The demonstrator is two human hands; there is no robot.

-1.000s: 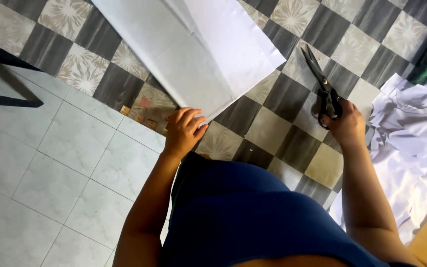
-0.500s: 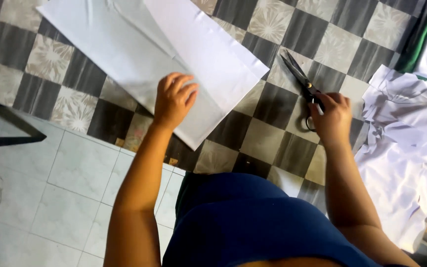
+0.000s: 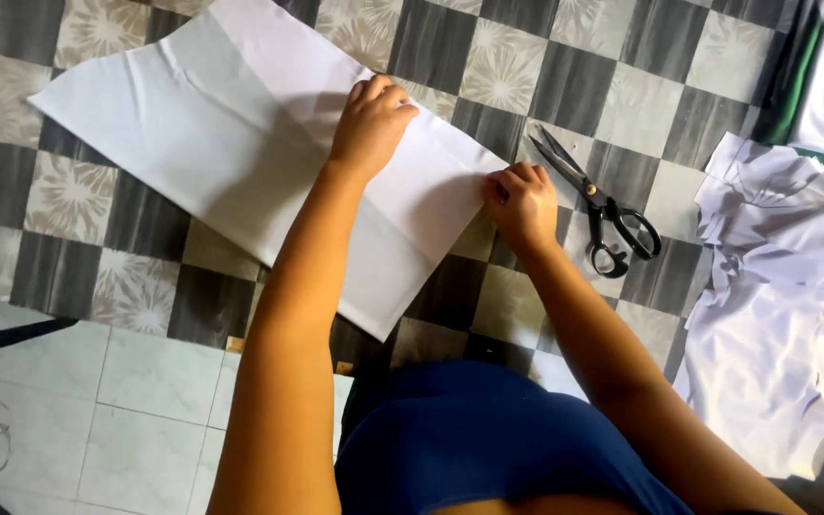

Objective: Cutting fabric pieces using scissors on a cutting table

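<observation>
- The white cloth (image 3: 221, 143) lies folded flat on the checkered floor (image 3: 517, 76), at 12 o'clock from the person.
- The left hand (image 3: 371, 124) presses down on the cloth's middle, fingers together and flat.
- The right hand (image 3: 522, 200) pinches the cloth's edge at 3 o'clock, fingers closed on it.
- The cloth looks light, thin and limp; it would likely slide and crease easily, so edges and corners seem the best hold.
- Black scissors (image 3: 603, 215) lie just right of the right hand, untouched.
- A heap of white clothes (image 3: 784, 286) sits further toward 3 o'clock.
</observation>
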